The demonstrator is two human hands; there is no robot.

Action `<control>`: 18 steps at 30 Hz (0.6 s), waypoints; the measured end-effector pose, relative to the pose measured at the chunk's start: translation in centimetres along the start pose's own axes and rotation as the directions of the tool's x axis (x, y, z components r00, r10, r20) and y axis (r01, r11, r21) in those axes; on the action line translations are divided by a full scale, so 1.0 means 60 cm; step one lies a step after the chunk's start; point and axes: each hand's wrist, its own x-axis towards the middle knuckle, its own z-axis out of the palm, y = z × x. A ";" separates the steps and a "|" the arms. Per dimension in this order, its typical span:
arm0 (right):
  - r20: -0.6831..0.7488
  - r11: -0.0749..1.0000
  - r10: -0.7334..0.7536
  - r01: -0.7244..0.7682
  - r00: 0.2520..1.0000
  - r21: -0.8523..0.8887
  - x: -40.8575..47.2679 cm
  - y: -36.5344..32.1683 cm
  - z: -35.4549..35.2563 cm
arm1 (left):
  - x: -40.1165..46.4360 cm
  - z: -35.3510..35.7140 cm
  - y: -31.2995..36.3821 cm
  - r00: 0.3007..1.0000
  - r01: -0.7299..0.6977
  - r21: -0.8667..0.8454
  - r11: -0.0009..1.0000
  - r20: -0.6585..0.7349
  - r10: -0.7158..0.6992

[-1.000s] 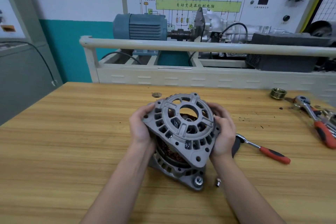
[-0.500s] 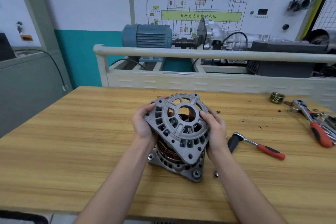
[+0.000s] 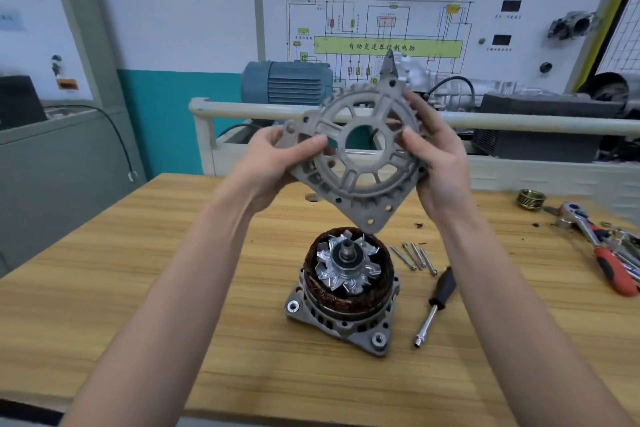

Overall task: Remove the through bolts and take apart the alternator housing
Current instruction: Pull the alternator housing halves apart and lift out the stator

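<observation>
Both hands, left hand (image 3: 277, 158) and right hand (image 3: 438, 163), are gripping the front housing (image 3: 360, 180) above the stator half (image 3: 346, 288); through bolts (image 3: 414, 258) are lying at three o'clock on the worktop (image 3: 138, 288), so separation looks done.

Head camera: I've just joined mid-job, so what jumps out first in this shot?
The grey metal cover stands out first, held up in the air by the left hand and the right hand, clear of everything below. Under it, the rest of the alternator stands on the wooden table, its copper windings and fan blades exposed. Just to its right lie four long bolts and a black-handled driver.
</observation>
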 end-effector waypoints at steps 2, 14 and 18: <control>0.107 0.996 0.005 0.004 0.994 -0.090 0.026 0.006 0.011 | -0.002 -0.012 0.009 0.990 -0.101 -0.011 0.995 -0.099 0.100; 0.332 0.748 0.605 -0.374 0.724 -0.549 0.099 0.208 -0.002 | -0.022 -0.118 -0.111 0.929 -0.180 0.854 0.488 -0.015 0.369; 0.319 0.638 0.750 -0.510 0.579 -0.577 0.095 0.262 -0.035 | -0.036 -0.145 -0.191 0.953 -0.170 0.951 0.257 0.091 0.290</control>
